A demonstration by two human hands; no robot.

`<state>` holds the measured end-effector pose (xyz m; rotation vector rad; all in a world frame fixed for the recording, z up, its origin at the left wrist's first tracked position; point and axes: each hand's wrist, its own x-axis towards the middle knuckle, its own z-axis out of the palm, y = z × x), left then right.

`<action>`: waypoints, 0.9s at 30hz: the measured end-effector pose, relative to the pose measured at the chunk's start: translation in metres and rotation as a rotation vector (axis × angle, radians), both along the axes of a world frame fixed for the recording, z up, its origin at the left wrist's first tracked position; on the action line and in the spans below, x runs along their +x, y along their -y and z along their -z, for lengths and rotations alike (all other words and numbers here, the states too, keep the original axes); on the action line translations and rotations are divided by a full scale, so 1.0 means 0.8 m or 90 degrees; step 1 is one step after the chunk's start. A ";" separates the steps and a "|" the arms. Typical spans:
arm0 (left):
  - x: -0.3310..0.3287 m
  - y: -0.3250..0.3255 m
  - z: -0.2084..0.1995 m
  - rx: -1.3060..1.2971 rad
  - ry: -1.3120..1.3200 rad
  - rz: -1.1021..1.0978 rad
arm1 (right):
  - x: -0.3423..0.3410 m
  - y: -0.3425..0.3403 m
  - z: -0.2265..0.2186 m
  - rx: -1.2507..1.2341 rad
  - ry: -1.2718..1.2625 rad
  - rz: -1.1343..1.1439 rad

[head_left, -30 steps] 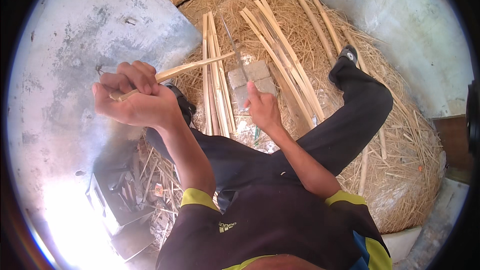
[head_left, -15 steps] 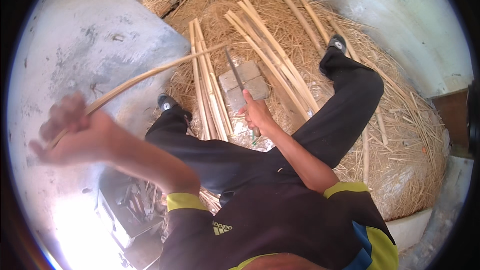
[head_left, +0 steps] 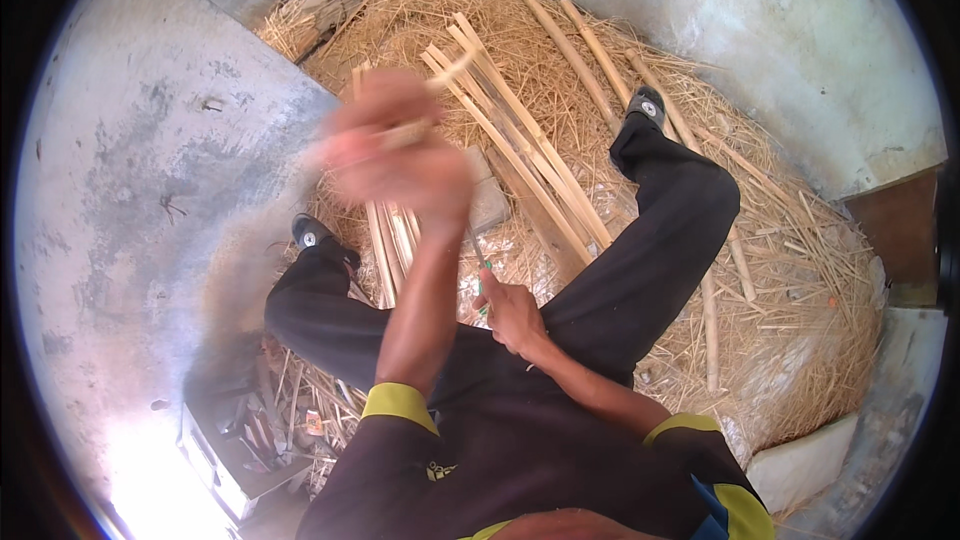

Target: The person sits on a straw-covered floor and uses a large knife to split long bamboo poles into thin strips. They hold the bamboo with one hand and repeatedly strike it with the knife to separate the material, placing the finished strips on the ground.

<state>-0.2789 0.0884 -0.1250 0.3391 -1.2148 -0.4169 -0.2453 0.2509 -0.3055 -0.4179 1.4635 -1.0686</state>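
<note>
My left hand (head_left: 405,155) is raised over the floor ahead of me, smeared by motion. It is closed on a split bamboo strip (head_left: 455,70), whose curved end shows past the fingers; the rest of the strip is hidden or blurred. Lower and to the right, my right hand (head_left: 514,314) grips a knife (head_left: 476,248) by its handle. Most of the blade is hidden behind my left hand and forearm. Beneath the left hand lie several split strips (head_left: 385,252) and a grey brick (head_left: 489,202), both partly covered.
More long split strips (head_left: 525,135) lie right of the brick. Round poles (head_left: 570,55) rest on the straw-like shavings (head_left: 780,310) beyond my right leg. A pale wall (head_left: 150,130) stands at left. Near my left hip is a box (head_left: 225,460) beside offcuts.
My left hand has swung right and forward, from the far left to over the bamboo and brick. My right hand with the knife has come slightly nearer my body.
</note>
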 end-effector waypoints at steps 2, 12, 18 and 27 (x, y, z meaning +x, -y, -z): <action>-0.036 0.001 0.063 -0.191 0.035 0.150 | 0.012 -0.001 0.001 0.068 0.077 -0.019; -0.059 -0.114 0.166 -0.061 0.664 0.314 | 0.017 -0.006 0.021 -0.049 0.023 -0.148; -0.064 -0.098 0.227 0.144 1.041 0.321 | 0.023 -0.007 0.042 0.003 0.095 -0.099; 0.099 0.158 0.241 0.524 0.439 0.239 | 0.003 0.001 -0.005 0.114 0.239 0.019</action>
